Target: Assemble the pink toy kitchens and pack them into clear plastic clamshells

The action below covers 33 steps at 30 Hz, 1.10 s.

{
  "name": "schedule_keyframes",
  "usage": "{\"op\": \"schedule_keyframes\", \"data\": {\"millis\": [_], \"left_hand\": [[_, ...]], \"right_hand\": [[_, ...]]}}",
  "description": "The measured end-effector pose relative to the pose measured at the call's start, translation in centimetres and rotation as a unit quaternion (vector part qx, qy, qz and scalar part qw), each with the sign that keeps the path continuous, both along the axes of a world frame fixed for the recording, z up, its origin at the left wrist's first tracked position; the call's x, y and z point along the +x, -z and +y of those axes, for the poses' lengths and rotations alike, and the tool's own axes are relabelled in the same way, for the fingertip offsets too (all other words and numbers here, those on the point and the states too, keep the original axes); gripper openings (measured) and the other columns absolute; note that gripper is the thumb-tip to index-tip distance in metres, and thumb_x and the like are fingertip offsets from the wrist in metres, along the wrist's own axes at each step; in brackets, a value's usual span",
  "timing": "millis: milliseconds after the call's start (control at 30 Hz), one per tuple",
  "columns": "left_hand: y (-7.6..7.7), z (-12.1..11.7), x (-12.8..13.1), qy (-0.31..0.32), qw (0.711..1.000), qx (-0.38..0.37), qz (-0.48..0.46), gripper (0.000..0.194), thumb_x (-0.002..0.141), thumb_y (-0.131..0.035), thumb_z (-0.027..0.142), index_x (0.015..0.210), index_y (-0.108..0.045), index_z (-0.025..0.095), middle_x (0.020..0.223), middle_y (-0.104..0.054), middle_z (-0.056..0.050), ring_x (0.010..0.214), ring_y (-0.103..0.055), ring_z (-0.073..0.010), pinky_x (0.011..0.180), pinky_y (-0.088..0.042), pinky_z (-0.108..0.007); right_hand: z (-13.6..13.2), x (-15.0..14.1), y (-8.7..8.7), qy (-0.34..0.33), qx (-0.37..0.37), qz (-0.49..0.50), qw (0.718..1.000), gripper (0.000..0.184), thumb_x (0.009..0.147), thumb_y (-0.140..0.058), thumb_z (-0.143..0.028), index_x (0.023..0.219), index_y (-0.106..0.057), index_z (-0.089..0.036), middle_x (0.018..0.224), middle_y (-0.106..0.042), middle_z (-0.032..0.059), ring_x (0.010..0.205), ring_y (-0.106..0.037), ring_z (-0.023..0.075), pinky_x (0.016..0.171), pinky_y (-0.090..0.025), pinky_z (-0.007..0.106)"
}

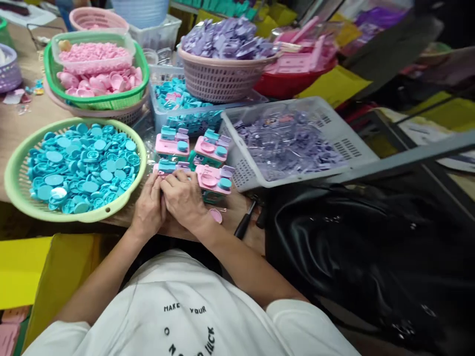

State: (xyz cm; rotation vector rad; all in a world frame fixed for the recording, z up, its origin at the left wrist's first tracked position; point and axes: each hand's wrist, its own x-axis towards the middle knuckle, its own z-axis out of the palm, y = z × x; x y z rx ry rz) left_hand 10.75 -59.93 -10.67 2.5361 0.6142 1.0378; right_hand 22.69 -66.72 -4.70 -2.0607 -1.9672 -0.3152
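The front-left pink-topped toy unit sits at your fingertips on the table, partly hidden by your hands. Your left hand and right hand are pressed side by side, fingers bent and mostly closed; you're at its near edge, but I can't tell whether either one grips anything. Three matching toy units stand beside and behind it. Near your right wrist lie a pink disc and a black-handled tool. To your left is a light-green basket of blue round pieces; to your right, a white crate holds purple pieces.
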Motion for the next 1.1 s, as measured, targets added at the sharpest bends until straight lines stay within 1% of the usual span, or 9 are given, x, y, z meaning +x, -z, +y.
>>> {"op": "schedule_keyframes", "data": {"millis": [267,400,467,567,700,767,900,1000,1100], "left_hand": [[-1.3,-1.1,-0.2,0.02,1.0,0.003,-0.02,0.052,0.089,-0.058,0.032,0.137,-0.048,0.013,0.141,-0.051,-0.022,0.133,-0.053,-0.0303,0.106,-0.05,-0.044],[-1.6,-2.7,-0.7,-0.003,1.0,0.014,-0.016,0.045,0.093,-0.057,0.03,0.136,-0.05,0.016,0.138,-0.054,-0.019,0.127,-0.055,-0.0281,0.103,-0.051,-0.043],[-1.9,-2.7,-1.0,-0.007,0.999,0.035,-0.008,0.043,0.093,-0.059,0.03,0.134,-0.052,0.017,0.135,-0.056,-0.018,0.125,-0.055,-0.0289,0.104,-0.049,-0.046],[-3.3,-2.3,-1.5,-0.007,0.998,0.058,0.002,0.042,0.093,-0.06,0.03,0.132,-0.054,0.017,0.131,-0.058,-0.018,0.122,-0.055,-0.0297,0.103,-0.049,-0.048],[-6.3,-3.3,-0.9,-0.033,0.996,0.07,-0.034,0.035,0.092,-0.06,0.025,0.126,-0.057,0.018,0.122,-0.06,-0.015,0.116,-0.058,-0.0276,0.101,-0.051,-0.046],[-7.0,-4.7,0.4,0.028,0.998,0.047,-0.035,0.032,0.093,-0.056,0.018,0.124,-0.057,0.019,0.117,-0.061,-0.013,0.111,-0.062,-0.0234,0.095,-0.054,-0.039],[-5.5,-7.4,4.8,0.253,0.955,0.011,0.154,0.044,0.089,-0.045,0.005,0.13,-0.055,0.019,0.127,-0.06,-0.014,0.112,-0.064,-0.0198,0.088,-0.057,-0.028],[-3.5,-8.3,8.0,0.241,0.915,0.026,0.322,0.048,0.084,-0.048,0.001,0.131,-0.053,0.01,0.135,-0.055,-0.021,0.12,-0.061,-0.0264,0.095,-0.056,-0.035],[-2.6,-8.3,9.7,0.195,0.891,0.006,0.409,0.035,0.087,-0.045,0.0,0.118,-0.057,0.01,0.123,-0.061,-0.02,0.109,-0.066,-0.0266,0.087,-0.057,-0.036]], "right_hand": [[-1.6,-0.7,-1.1,0.028,0.006,0.043,0.999,0.026,0.102,-0.046,-0.022,0.103,-0.07,-0.013,0.102,-0.071,0.0105,0.103,-0.056,0.0259,0.089,-0.037,0.042],[-6.6,0.8,-0.5,0.026,0.133,0.105,0.985,0.021,0.101,-0.051,-0.026,0.1,-0.07,-0.019,0.105,-0.072,0.0056,0.102,-0.059,0.0194,0.089,-0.04,0.035],[-9.6,2.4,0.8,0.081,0.204,0.129,0.967,0.017,0.099,-0.054,-0.025,0.094,-0.069,-0.019,0.097,-0.071,0.0056,0.095,-0.059,0.0191,0.087,-0.043,0.034],[-13.0,5.3,3.8,0.148,0.218,0.155,0.952,0.016,0.096,-0.056,-0.023,0.087,-0.068,-0.017,0.086,-0.066,0.006,0.086,-0.058,0.0206,0.081,-0.048,0.035],[-13.8,8.8,7.6,0.145,0.171,0.145,0.964,0.02,0.094,-0.052,-0.014,0.098,-0.072,-0.017,0.09,-0.067,0.0072,0.083,-0.059,0.0204,0.078,-0.051,0.035],[-13.3,10.1,8.8,0.136,0.144,0.13,0.972,0.019,0.093,-0.055,-0.013,0.098,-0.073,-0.018,0.087,-0.066,0.0066,0.083,-0.059,0.0203,0.076,-0.051,0.034],[-12.4,12.0,9.9,0.139,0.112,0.13,0.975,0.019,0.093,-0.056,-0.016,0.08,-0.07,-0.018,0.077,-0.059,0.0041,0.078,-0.059,0.0185,0.07,-0.049,0.029],[-12.6,12.2,9.8,0.154,0.121,0.118,0.974,0.024,0.097,-0.05,-0.02,0.077,-0.063,-0.017,0.079,-0.059,0.0056,0.075,-0.06,0.0191,0.069,-0.049,0.03],[-13.4,11.4,8.6,0.157,0.172,0.158,0.96,0.021,0.1,-0.047,-0.023,0.083,-0.058,-0.017,0.079,-0.063,0.0057,0.072,-0.063,0.0189,0.066,-0.05,0.029]]}}
